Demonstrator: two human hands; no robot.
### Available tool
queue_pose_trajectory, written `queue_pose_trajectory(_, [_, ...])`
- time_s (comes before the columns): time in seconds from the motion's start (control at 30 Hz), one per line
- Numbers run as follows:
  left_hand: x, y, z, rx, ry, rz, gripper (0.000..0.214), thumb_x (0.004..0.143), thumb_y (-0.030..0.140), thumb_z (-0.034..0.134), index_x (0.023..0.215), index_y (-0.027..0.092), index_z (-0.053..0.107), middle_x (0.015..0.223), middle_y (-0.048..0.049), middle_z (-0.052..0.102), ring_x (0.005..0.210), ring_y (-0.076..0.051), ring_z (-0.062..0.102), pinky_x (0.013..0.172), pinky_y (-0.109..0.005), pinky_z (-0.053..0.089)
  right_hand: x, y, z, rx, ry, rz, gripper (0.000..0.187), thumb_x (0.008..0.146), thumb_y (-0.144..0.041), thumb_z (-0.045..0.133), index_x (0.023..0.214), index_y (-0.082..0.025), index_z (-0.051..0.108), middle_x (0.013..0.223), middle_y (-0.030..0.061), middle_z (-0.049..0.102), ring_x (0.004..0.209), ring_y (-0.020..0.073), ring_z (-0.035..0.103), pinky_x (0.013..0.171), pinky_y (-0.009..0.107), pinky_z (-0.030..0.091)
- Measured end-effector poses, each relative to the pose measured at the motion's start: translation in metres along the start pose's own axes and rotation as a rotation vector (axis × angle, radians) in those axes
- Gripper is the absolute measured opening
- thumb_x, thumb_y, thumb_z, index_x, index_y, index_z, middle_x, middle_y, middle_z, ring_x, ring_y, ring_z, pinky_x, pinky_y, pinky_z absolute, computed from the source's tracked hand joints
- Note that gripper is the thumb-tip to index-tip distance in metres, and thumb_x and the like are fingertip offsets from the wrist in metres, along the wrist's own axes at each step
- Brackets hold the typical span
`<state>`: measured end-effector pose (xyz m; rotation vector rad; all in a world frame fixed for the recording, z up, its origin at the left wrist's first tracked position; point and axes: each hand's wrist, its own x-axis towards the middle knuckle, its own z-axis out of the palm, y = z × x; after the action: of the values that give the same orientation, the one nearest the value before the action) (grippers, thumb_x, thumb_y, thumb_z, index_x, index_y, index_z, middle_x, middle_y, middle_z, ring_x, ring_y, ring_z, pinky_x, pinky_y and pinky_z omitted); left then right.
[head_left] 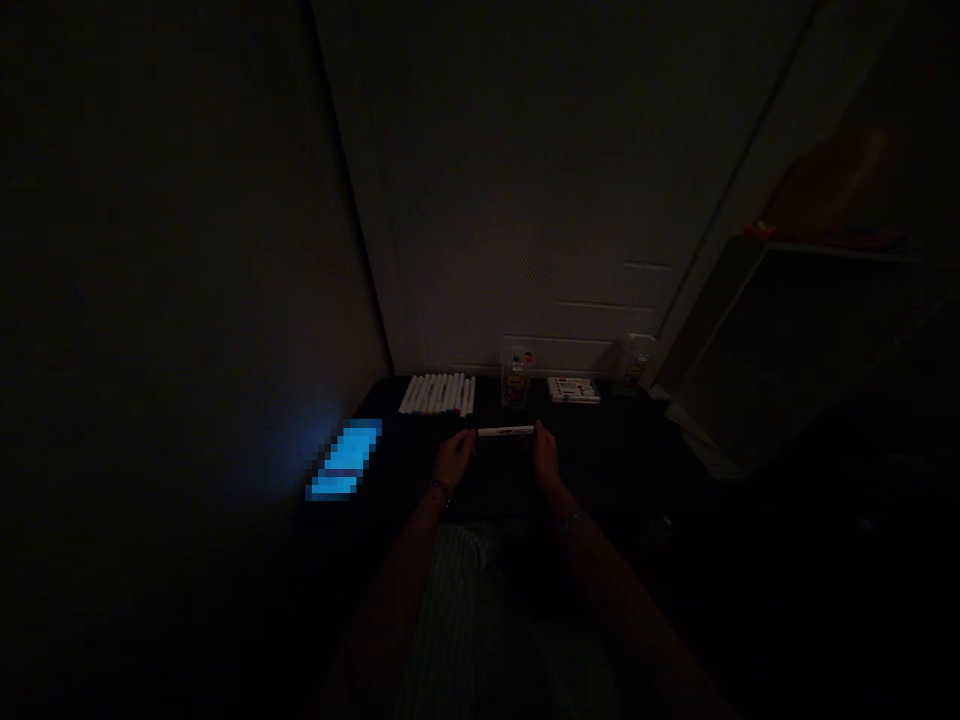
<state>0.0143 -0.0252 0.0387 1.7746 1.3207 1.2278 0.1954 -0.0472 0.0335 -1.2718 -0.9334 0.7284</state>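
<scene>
A white marker [506, 431] is held level between my two hands, above the dark table. Fingers of my left hand [454, 457] are closed on its left end. At the other end, my right hand [546, 452] grips it with the fingertips. Beyond my left hand lies a row of several white markers [437, 394], side by side, with coloured tips toward me. Farther off, past the held marker, stands a clear container [515, 382] with a label. The scene is very dark, so finger details are hard to make out.
A glowing blue screen [345, 460], blurred into blocks, sits at the table's left. A flat stack of white markers [574, 390] lies at the back right, near a second clear container [634, 366]. A wall [480, 200] rises behind the table [600, 470]; a shelf unit [750, 330] stands right.
</scene>
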Motion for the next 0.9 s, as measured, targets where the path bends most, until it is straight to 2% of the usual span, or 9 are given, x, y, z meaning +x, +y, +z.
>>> queue_pose_trajectory(0.13, [-0.001,0.000,0.000,-0.014,-0.017,-0.001,0.041,0.077,0.051,0.035,0.064,0.019,0.056,0.056,0.0015,0.052,0.057,-0.012,0.047,0.057,-0.022,0.036,-0.001,0.000,0.000,-0.014,0.002,0.001,0.047,0.076,-0.057,0.033,0.060,-0.018,0.053,0.057,0.0006,0.054,0.056,0.0124,0.046,0.055,0.022,0.035])
queue_pose_trajectory(0.33, [-0.001,0.002,-0.001,-0.017,-0.016,-0.007,0.044,0.078,0.053,0.034,0.059,0.018,0.055,0.058,0.0007,0.055,0.057,-0.012,0.048,0.058,-0.022,0.035,0.000,0.002,0.002,0.019,0.003,0.029,0.050,0.074,-0.060,0.033,0.060,-0.017,0.055,0.054,-0.0003,0.052,0.053,0.0115,0.045,0.052,0.023,0.033])
queue_pose_trajectory(0.53, [0.002,-0.008,0.000,-0.005,-0.042,0.000,0.045,0.079,0.053,0.033,0.073,0.018,0.061,0.054,0.0020,0.051,0.053,-0.011,0.047,0.053,-0.022,0.034,-0.001,0.004,0.002,0.031,0.017,0.017,0.047,0.074,-0.058,0.038,0.060,-0.017,0.055,0.055,-0.0010,0.052,0.053,0.0113,0.045,0.053,0.022,0.033])
queue_pose_trajectory(0.7, [0.001,-0.005,-0.001,0.004,-0.024,0.024,0.048,0.078,0.054,0.032,0.071,0.017,0.062,0.056,0.0010,0.055,0.056,-0.012,0.049,0.055,-0.022,0.036,-0.002,0.001,0.001,0.009,0.007,0.006,0.047,0.075,-0.057,0.037,0.059,-0.017,0.055,0.056,0.0000,0.053,0.055,0.0116,0.045,0.054,0.022,0.033])
queue_pose_trajectory(0.9, [0.001,-0.001,0.001,-0.023,-0.028,-0.013,0.050,0.078,0.055,0.032,0.069,0.017,0.062,0.055,0.0008,0.056,0.055,-0.012,0.049,0.056,-0.022,0.037,-0.001,0.000,0.002,0.029,0.013,0.040,0.048,0.075,-0.057,0.036,0.063,-0.016,0.056,0.058,0.0007,0.054,0.054,0.0116,0.045,0.052,0.022,0.033])
